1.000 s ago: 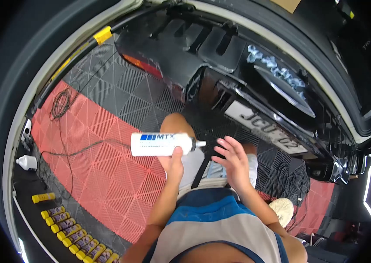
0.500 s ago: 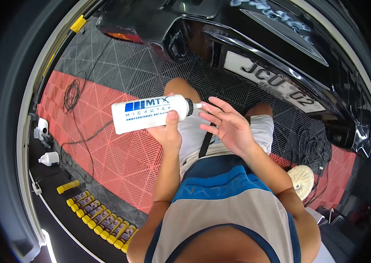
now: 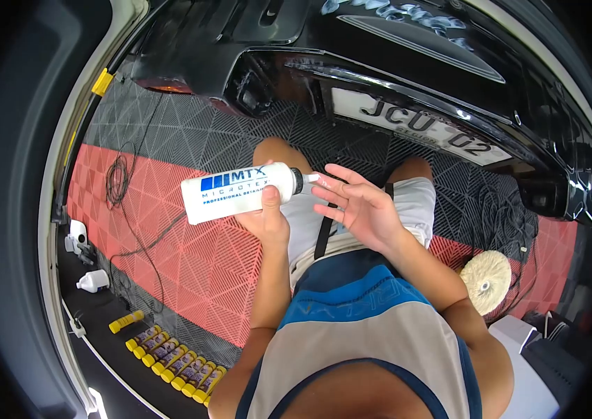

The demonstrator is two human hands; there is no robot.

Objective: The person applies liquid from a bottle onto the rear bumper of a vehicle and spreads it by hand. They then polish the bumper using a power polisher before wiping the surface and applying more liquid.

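Note:
In my left hand (image 3: 266, 220) is a white squeeze bottle (image 3: 234, 192) with blue lettering, lying nearly on its side, thumb across the label. Its black collar and pale nozzle point right, toward my right hand (image 3: 366, 209). That hand is palm up with its fingers spread, and the nozzle tip is at the fingertips. A whitish smear seems to lie on the fingers there. Past the hands is the rear of a black car (image 3: 268, 70), with a licence plate (image 3: 421, 126) and white smears of product on the bodywork above it.
A round fluffy polishing pad (image 3: 484, 283) lies at right near coiled black cable. Several yellow-capped tubes (image 3: 177, 363) line the lower left, near a small white bottle (image 3: 93, 281). More cable (image 3: 120, 183) crosses the red and grey tiled floor (image 3: 191, 258).
The view has shifted, so the car and floor items sit differently in the frame. Both hands and the bottle keep nearly the same pose, the nozzle still at my right fingers.

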